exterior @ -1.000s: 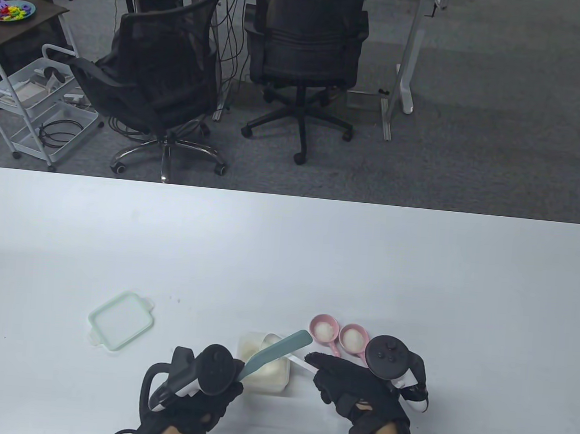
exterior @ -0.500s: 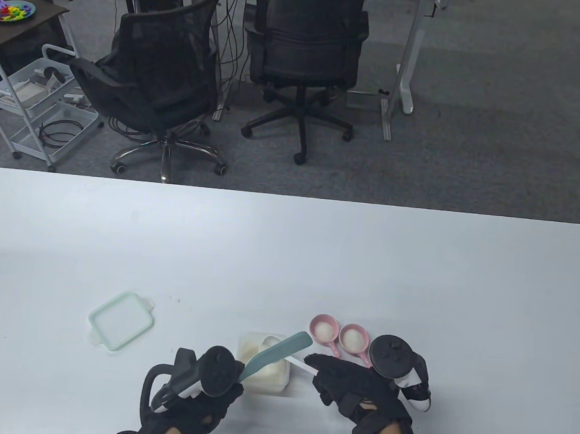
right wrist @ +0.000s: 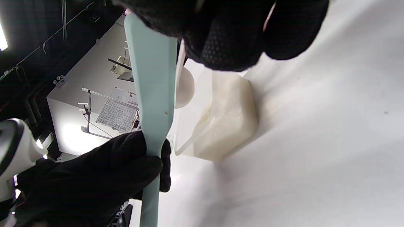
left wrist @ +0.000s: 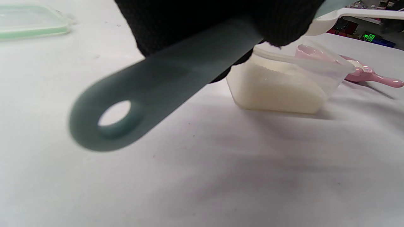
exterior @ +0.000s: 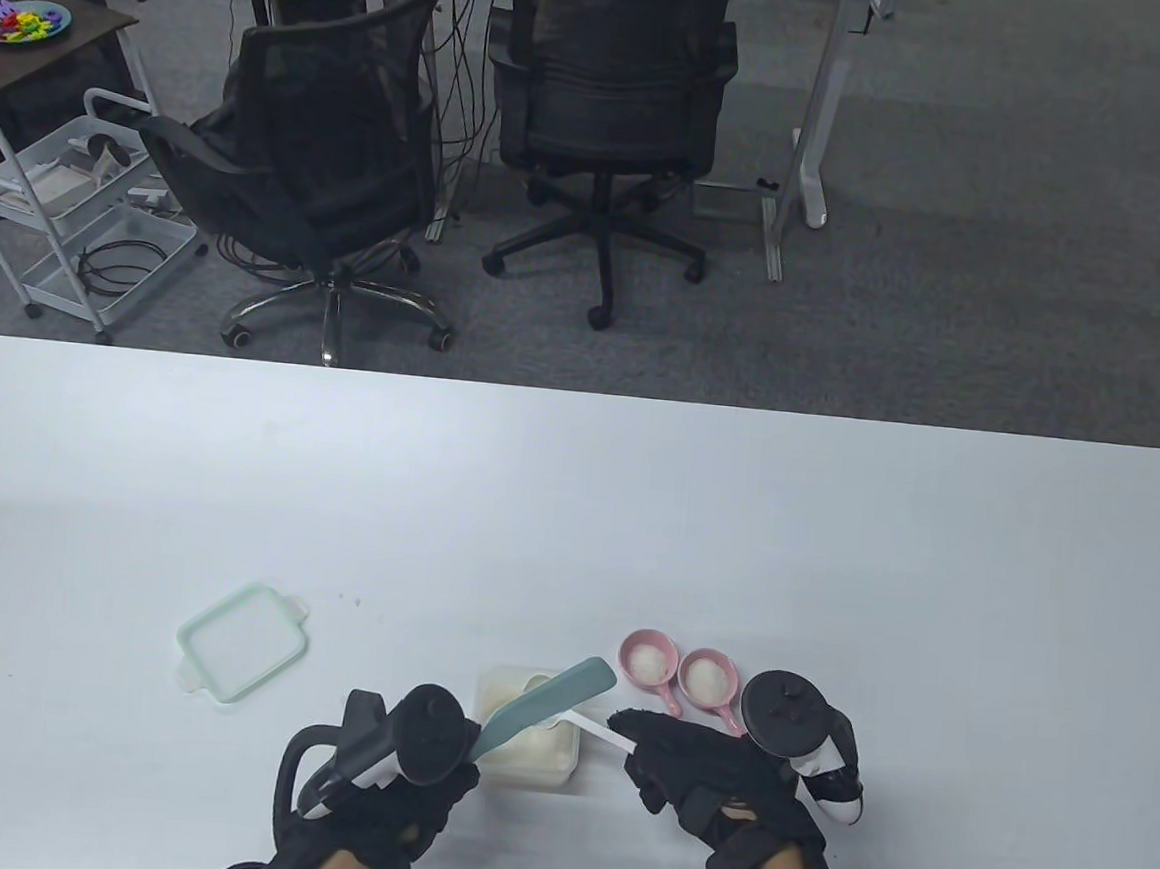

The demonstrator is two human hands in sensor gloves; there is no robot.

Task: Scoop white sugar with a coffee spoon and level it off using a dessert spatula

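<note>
Nearest us, our left hand grips the handle of the teal dessert spatula, whose blade slants up and right over the sugar container. Our right hand pinches the handle of the white coffee spoon, its bowl held above the sugar container and under the blade. Beyond the right hand lie two pink scoops of sugar on the counter. Farther left rests the pale green lid.
</note>
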